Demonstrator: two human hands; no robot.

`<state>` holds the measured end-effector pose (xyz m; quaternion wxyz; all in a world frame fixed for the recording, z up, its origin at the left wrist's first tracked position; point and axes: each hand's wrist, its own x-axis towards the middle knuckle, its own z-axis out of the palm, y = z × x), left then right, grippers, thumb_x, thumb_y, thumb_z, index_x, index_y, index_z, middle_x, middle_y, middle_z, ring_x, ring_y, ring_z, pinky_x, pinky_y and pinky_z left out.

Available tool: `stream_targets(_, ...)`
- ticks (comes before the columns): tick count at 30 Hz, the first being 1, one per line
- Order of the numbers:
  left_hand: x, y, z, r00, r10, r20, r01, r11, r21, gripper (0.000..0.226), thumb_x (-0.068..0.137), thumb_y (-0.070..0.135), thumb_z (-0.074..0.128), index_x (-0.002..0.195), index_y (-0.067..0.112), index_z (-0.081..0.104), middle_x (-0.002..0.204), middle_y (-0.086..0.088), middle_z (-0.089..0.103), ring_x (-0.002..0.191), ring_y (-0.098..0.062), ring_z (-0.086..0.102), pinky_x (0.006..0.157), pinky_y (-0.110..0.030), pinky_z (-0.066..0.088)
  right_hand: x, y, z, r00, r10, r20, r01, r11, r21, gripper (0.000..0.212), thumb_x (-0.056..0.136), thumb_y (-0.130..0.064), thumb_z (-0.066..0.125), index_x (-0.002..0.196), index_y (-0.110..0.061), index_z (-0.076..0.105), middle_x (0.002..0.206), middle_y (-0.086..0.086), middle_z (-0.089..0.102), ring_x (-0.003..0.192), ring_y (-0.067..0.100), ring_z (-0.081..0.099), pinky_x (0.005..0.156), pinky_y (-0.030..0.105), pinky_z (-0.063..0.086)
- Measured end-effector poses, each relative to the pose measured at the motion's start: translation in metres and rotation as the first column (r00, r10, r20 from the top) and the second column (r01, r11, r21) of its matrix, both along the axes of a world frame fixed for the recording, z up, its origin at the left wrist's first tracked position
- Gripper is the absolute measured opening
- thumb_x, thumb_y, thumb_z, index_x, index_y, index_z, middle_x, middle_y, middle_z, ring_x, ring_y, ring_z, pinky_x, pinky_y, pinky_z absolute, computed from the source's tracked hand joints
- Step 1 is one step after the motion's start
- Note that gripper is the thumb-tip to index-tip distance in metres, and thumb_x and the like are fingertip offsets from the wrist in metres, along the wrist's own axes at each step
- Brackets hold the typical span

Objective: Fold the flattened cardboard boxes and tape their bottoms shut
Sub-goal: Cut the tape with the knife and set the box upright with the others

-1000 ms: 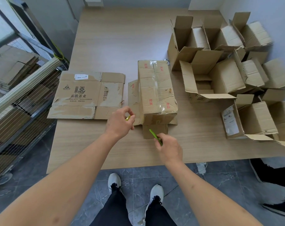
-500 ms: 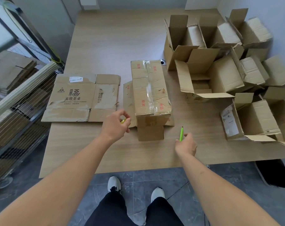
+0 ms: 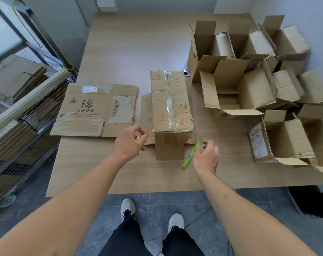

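From the head camera I look down over a wooden table (image 3: 120, 52). At the centre of the frame stands the folded cardboard box (image 3: 170, 106), bottom side up, with a strip of clear tape (image 3: 169, 102) running along its seam; its loose flaps spread flat on the table beneath it. Just left of it lies a flattened cardboard box (image 3: 94, 109) with printed characters, not yet folded. The upper right of the frame is crowded with finished open boxes (image 3: 249, 71), flaps up.

My left hand (image 3: 128, 143) sits just left of the box's near end, fingers curled around something yellow-green (image 3: 138, 138); too little of it shows to name it, though a tape roll would fit the job. My right hand (image 3: 206, 157) is right of the box, fingers loosely curled beside a green utility knife (image 3: 191, 154) that lies on or just above the table. I cannot tell whether the fingertips touch the knife or have let go of it.

I judge that the taping of this box is at its end: tape laid, knife being set down. The next move calls for a free right hand, turning the taped box upright and sliding it toward the finished pile at the right, then pulling the flat box on the left in to fold.
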<state>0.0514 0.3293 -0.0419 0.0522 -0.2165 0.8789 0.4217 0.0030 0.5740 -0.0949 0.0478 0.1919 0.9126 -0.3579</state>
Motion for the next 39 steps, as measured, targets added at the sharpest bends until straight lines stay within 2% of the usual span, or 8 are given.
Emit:
stream_targets(4, 0.002, 0.0, 0.003, 1.0, 0.0, 0.006, 0.0, 1.0, 0.002, 0.012, 0.101, 0.03, 0.064, 0.09, 0.029, 0.061, 0.062, 0.004, 0.073, 0.047, -0.015, 0.063, 0.058, -0.038, 0.06, 0.0, -0.029, 0.033, 0.903, 0.159, -0.399, -0.058, 0.966, 0.253, 0.027, 0.093, -0.012, 0.053, 0.12, -0.016, 0.057, 0.115, 0.006, 0.054, 0.097, 0.023, 0.055, 0.082, 0.034, 0.039)
stream_targets(8, 0.002, -0.005, 0.005, 1.0, -0.025, 0.009, 0.025, 0.999, 0.023, 0.012, 0.101, 0.032, 0.064, 0.09, 0.03, 0.06, 0.062, 0.005, 0.073, 0.051, -0.021, 0.067, 0.06, -0.043, 0.062, -0.004, -0.062, 0.053, 0.734, 0.452, -0.507, -0.285, 0.882, 0.374, 0.033, 0.09, -0.018, 0.055, 0.122, -0.017, 0.064, 0.123, 0.007, 0.056, 0.111, 0.024, 0.055, 0.095, 0.044, 0.044)
stream_targets(13, -0.003, -0.017, 0.0, 0.997, -0.081, 0.004, 0.081, 0.997, 0.009, 0.013, 0.1, 0.03, 0.066, 0.088, 0.031, 0.06, 0.059, 0.006, 0.072, 0.045, -0.007, 0.061, 0.06, -0.042, 0.061, 0.001, -0.103, 0.041, 0.731, 0.636, -0.247, -0.498, 0.745, 0.445, 0.055, 0.091, -0.056, 0.064, 0.131, -0.018, 0.062, 0.138, 0.003, 0.054, 0.131, 0.025, 0.048, 0.111, 0.043, 0.036)
stream_targets(15, -0.005, -0.024, -0.003, 0.994, -0.109, 0.03, 0.109, 0.994, -0.005, 0.013, 0.099, 0.031, 0.066, 0.088, 0.032, 0.06, 0.059, 0.007, 0.072, 0.044, -0.003, 0.059, 0.061, -0.042, 0.061, 0.0, -0.111, 0.036, 0.772, 0.6, -0.211, -0.468, 0.761, 0.449, 0.054, 0.088, -0.055, 0.069, 0.129, -0.019, 0.063, 0.136, 0.001, 0.056, 0.129, 0.025, 0.05, 0.114, 0.041, 0.032)
stream_targets(24, -0.026, -0.068, -0.008, 0.943, -0.252, 0.217, 0.278, 0.955, -0.101, 0.009, 0.093, 0.025, 0.062, 0.084, 0.026, 0.06, 0.057, 0.012, 0.07, 0.04, 0.003, 0.054, 0.067, -0.037, 0.061, -0.012, -0.124, 0.026, 0.808, 0.581, -0.097, -0.385, 0.646, 0.659, 0.045, 0.073, -0.028, 0.081, 0.112, -0.011, 0.065, 0.111, 0.009, 0.062, 0.106, 0.032, 0.059, 0.094, 0.043, 0.052)
stream_targets(29, -0.044, -0.097, -0.002, 0.931, -0.305, 0.201, 0.32, 0.946, -0.045, 0.009, 0.097, 0.026, 0.062, 0.089, 0.028, 0.059, 0.061, 0.01, 0.073, 0.054, -0.011, 0.065, 0.069, -0.042, 0.062, -0.02, -0.146, 0.048, 0.888, 0.46, 0.018, -0.37, 0.689, 0.624, 0.052, 0.074, -0.04, 0.087, 0.11, -0.015, 0.059, 0.105, 0.007, 0.059, 0.097, 0.029, 0.059, 0.08, 0.044, 0.056)
stream_targets(36, -0.078, -0.098, 0.024, 0.933, -0.336, 0.127, 0.338, 0.941, 0.009, 0.008, 0.097, 0.025, 0.061, 0.089, 0.028, 0.06, 0.061, 0.006, 0.073, 0.046, -0.011, 0.061, 0.061, -0.034, 0.059, -0.056, -0.156, 0.074, 0.946, 0.305, 0.109, -0.31, 0.757, 0.575, 0.062, 0.083, -0.058, 0.073, 0.128, -0.031, 0.04, 0.137, 0.015, 0.039, 0.125, 0.034, 0.042, 0.106, 0.043, 0.038)
stream_targets(39, -0.091, -0.093, 0.032, 0.94, -0.323, 0.114, 0.323, 0.946, 0.019, 0.009, 0.098, 0.027, 0.062, 0.089, 0.029, 0.061, 0.062, 0.005, 0.073, 0.043, -0.007, 0.058, 0.057, -0.03, 0.055, -0.072, -0.148, 0.078, 0.955, 0.252, 0.158, -0.297, 0.794, 0.53, 0.075, 0.077, -0.074, 0.068, 0.134, -0.035, 0.038, 0.156, 0.024, 0.024, 0.148, 0.045, 0.018, 0.122, 0.052, 0.017)
